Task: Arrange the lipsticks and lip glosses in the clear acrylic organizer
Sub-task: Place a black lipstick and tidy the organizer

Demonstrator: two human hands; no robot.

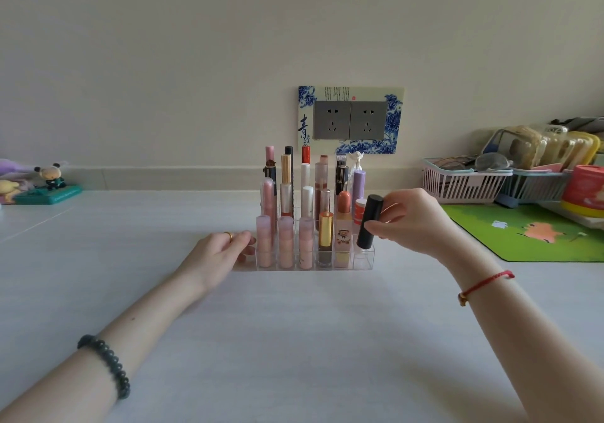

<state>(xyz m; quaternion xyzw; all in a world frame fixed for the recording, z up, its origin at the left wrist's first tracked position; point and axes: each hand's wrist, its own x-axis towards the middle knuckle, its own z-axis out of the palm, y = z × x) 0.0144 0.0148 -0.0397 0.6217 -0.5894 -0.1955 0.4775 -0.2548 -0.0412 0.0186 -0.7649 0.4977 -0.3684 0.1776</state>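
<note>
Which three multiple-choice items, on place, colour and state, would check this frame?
1. The black lipstick tube is: A. standing in the back row; B. tilted over the front right compartment of the clear acrylic organizer; C. lying flat behind it.
2. The cord bracelet on the right wrist is: A. red; B. blue; C. white.
3. The left hand: A. grips a pink tube; B. rests at the organizer's left end, holding nothing; C. hangs raised above the tubes.
Answers: 1 B, the right hand pinches it there; 2 A, it shows red against the skin; 3 B, its fingers lie by the left wall, empty.
</note>
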